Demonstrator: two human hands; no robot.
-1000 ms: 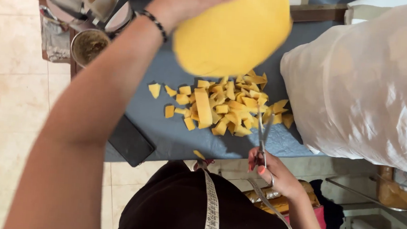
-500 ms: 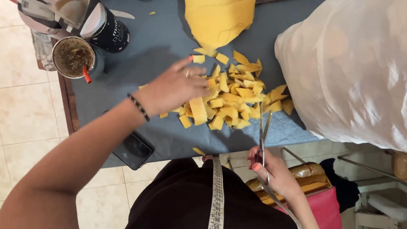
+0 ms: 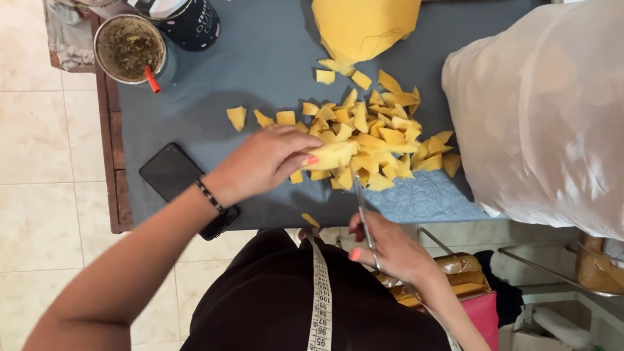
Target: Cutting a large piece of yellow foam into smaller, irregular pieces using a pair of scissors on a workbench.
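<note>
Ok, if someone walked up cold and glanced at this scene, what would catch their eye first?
Probably the heap of yellow cut pieces spread over the middle of the blue-grey table, with the left hand pinching one piece at its near edge. Just below, the right hand holds scissors pointing up into the heap. A big white plastic bag fills the right side, and a large yellow sheet lies at the far edge.
</note>
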